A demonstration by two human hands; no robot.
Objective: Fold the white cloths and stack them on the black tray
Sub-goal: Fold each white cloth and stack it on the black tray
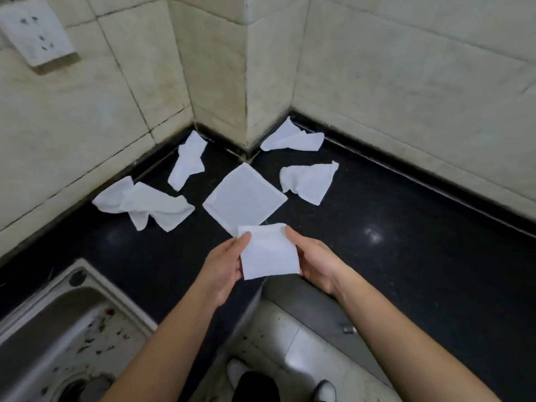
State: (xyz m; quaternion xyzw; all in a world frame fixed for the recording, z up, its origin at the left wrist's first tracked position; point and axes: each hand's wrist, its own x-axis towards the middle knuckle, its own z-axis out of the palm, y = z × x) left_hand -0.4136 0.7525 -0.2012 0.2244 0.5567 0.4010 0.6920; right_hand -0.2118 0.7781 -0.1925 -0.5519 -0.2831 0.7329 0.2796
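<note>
While my left grip (pixel 224 268) and right grip (pixel 316 262) hold one folded white cloth (pixel 268 250) by its sides, I count four crumpled cloths (pixel 309 181) unfolded on the tabletop (pixel 377 204).

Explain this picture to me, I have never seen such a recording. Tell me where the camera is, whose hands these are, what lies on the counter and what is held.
There is no machine: the one camera sits on a person's head and looks down at their arms. The left hand and right hand grip a folded white cloth by its side edges. On the black counter lies a flat square cloth, with four crumpled cloths around it. A steel sink is at lower left.
</note>
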